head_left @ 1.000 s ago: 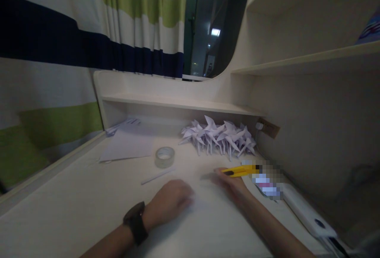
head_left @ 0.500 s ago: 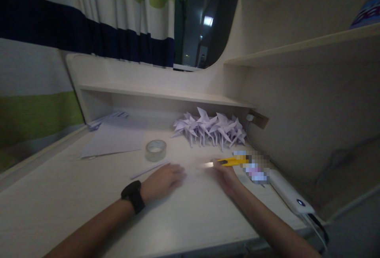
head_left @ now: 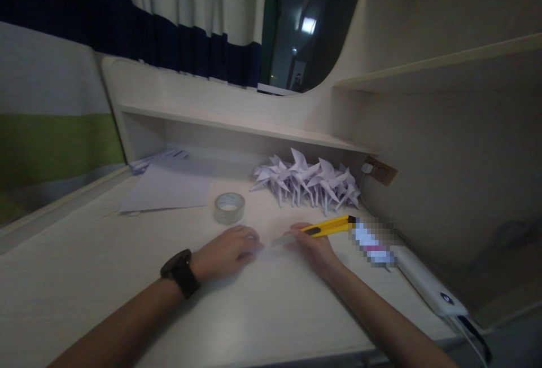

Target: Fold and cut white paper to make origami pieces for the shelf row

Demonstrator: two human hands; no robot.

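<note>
Two bare hands worked above one white desk (head_left: 237, 323). The right hand (head_left: 314, 250) was closed around one yellow cutter (head_left: 332, 226), whose blurred blade pointed left, toward the other hand and a little apart from its fingertips. The left hand (head_left: 228, 251), with one black watch (head_left: 181, 272) at its wrist, lay low over the desk with fingers bent; I could not tell whether it gripped anything, as the spot by its fingertips was pale and blurred.

Just beyond the left hand sat one roll of tape (head_left: 229, 209). Farther back, on the left, lay several sheets of paper (head_left: 169, 184), overlapping. Under the one low shelf (head_left: 237, 122) stood a cluster of white pinwheels (head_left: 298, 173), too crowded to count exactly. To the right were one pixelated phone-like item (head_left: 372, 245) and one long white device (head_left: 425, 280) with cords.
</note>
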